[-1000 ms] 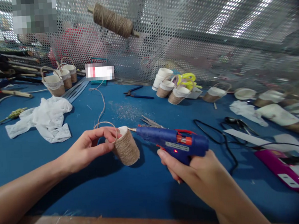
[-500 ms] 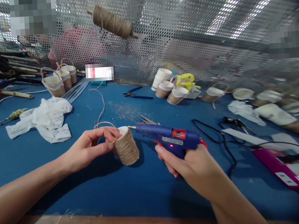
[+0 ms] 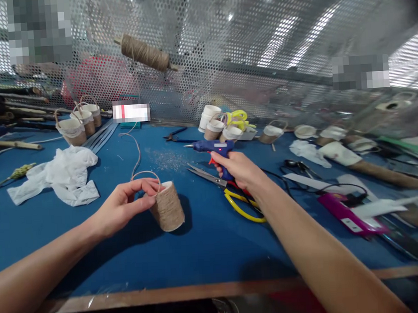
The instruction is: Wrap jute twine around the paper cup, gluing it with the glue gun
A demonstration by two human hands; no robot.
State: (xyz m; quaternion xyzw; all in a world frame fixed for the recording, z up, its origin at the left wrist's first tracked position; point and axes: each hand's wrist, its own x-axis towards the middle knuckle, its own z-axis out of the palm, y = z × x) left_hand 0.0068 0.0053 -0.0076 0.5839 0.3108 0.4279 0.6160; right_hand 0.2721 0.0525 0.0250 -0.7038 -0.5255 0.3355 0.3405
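My left hand (image 3: 127,204) pinches the looped twine handle at the rim of a twine-wrapped cup (image 3: 168,208), which tilts over the blue table. From that loop a strand of twine (image 3: 137,149) runs back across the table. My right hand (image 3: 236,169) grips a blue hot glue gun (image 3: 213,146), its nozzle pointing left, beyond the cup and apart from it. Scissors with yellow handles (image 3: 240,209) lie open under my right wrist, partly hidden by it.
White cloth (image 3: 59,172) lies at left, with small handled cups (image 3: 73,131) behind it. Pliers (image 3: 175,137) and more cups (image 3: 231,134) are at the back. A purple power strip (image 3: 354,216) and cables sit at right. A twine spool (image 3: 145,52) hangs on the mesh.
My right hand has carried the glue gun away from the cup, back toward the rear of the table, uncovering the scissors. My left hand still holds the twine at the cup's rim.
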